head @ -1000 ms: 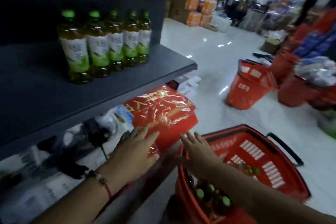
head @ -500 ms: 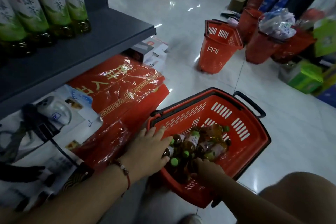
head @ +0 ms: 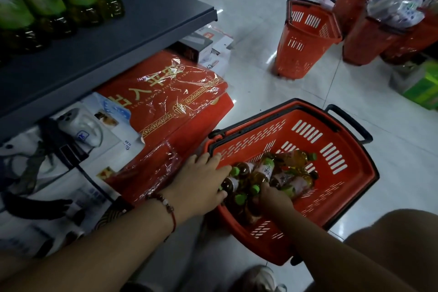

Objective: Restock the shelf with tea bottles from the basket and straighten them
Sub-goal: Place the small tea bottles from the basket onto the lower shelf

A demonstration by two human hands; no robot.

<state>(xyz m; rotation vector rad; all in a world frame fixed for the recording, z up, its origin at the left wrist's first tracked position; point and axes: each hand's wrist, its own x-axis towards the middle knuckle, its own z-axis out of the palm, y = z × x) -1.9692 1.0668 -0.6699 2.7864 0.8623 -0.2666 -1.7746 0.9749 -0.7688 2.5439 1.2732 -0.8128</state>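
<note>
Dim indoor scene with an uneven, bluish cast. The pale floor [head: 272,73] is the brightest area, carrying small white glints from overhead lights at the far side. The shelf [head: 99,38] and the space under it on the left sit in deep shadow. Plastic wrap on a red box [head: 166,92] shows glare streaks. Wide-angle bending curves the edges; the near forearms look soft.
</note>
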